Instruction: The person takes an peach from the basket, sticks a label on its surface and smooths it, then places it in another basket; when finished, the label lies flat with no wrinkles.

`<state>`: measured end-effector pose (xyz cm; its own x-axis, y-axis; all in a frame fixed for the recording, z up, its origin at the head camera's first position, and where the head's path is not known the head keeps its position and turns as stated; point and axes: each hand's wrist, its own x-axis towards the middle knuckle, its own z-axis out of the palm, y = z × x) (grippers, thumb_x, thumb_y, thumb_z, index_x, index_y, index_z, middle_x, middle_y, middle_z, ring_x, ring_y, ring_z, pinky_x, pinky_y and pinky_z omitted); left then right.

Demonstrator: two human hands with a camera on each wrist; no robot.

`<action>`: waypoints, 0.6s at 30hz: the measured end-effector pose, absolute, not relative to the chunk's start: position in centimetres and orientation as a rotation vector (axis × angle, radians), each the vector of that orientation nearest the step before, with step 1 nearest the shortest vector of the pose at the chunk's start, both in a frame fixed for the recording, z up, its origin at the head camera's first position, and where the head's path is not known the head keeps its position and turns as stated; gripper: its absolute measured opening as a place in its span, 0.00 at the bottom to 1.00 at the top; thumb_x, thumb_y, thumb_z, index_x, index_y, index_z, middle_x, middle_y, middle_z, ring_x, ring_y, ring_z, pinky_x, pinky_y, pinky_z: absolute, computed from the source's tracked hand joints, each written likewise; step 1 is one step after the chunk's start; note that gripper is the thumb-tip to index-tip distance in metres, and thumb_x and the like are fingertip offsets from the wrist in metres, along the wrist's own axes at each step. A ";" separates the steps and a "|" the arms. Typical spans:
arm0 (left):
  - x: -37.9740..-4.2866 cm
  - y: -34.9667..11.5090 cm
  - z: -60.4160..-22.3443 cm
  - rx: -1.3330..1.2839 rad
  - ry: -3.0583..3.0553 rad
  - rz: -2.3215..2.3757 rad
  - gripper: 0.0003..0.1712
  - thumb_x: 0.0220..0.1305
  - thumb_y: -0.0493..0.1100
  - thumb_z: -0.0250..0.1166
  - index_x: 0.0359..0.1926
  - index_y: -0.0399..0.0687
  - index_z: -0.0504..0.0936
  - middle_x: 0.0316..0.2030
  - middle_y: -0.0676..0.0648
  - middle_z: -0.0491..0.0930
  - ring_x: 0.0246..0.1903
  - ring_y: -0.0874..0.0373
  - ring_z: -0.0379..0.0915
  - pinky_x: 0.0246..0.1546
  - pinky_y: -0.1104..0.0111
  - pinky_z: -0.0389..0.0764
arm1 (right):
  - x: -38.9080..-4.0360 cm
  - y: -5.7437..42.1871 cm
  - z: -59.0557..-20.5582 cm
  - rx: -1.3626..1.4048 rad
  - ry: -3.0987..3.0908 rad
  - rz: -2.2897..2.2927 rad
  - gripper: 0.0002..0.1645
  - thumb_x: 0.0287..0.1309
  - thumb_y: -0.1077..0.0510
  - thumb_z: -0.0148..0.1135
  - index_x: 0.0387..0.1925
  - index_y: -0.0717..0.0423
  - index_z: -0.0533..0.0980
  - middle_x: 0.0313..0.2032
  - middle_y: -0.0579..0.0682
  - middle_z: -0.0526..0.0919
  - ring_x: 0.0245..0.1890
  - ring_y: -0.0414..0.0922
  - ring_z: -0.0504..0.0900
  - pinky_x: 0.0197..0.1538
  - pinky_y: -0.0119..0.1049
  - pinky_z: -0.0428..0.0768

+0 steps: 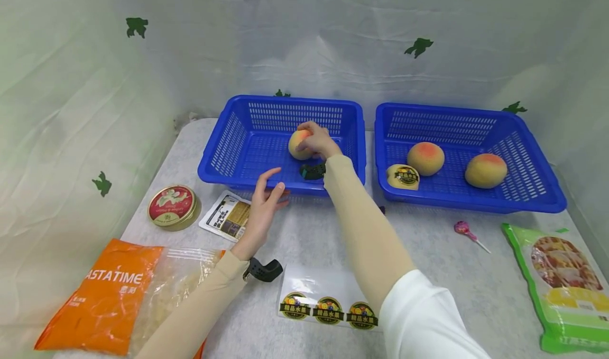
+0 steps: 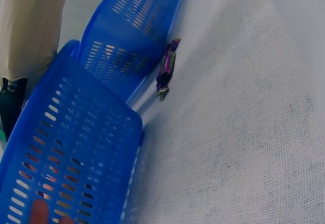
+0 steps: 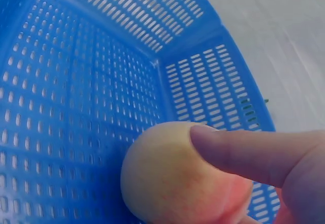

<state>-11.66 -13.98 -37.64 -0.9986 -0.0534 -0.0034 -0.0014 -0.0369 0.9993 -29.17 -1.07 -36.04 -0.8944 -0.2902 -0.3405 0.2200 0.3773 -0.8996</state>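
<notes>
Inside the left blue basket, my right hand grips a yellow-and-red peach. The right wrist view shows the thumb laid over the top of this peach; the other fingers are mostly hidden. My left hand hovers by the basket's front rim with its fingers relaxed and holding nothing. Only some of its fingertips appear in the left wrist view, in front of the basket wall. Below the hands lies a sheet of round fruit stickers.
The right blue basket holds two plain peaches and one bearing a sticker. Around them lie a red round tin, a white packet, an orange bag, a lollipop, a green bag and a purple-wrapped candy.
</notes>
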 end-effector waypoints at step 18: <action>-12.1 -14.2 -38.7 0.044 -2.115 -2.272 0.23 0.68 0.42 0.50 0.63 0.48 0.60 0.44 0.30 0.66 0.49 0.35 0.65 0.50 0.50 0.68 | -27.5 4.9 -29.1 -0.537 1.806 -1.722 0.33 0.57 0.53 0.58 0.63 0.39 0.56 0.56 0.55 0.60 0.47 0.55 0.71 0.47 0.48 0.72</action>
<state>-12.08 -14.17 -38.73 -0.9989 -0.0467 0.0045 0.0079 -0.0715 0.9974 -27.55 4.88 -29.15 -0.7506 -0.6472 -0.1333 0.1024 0.0854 -0.9911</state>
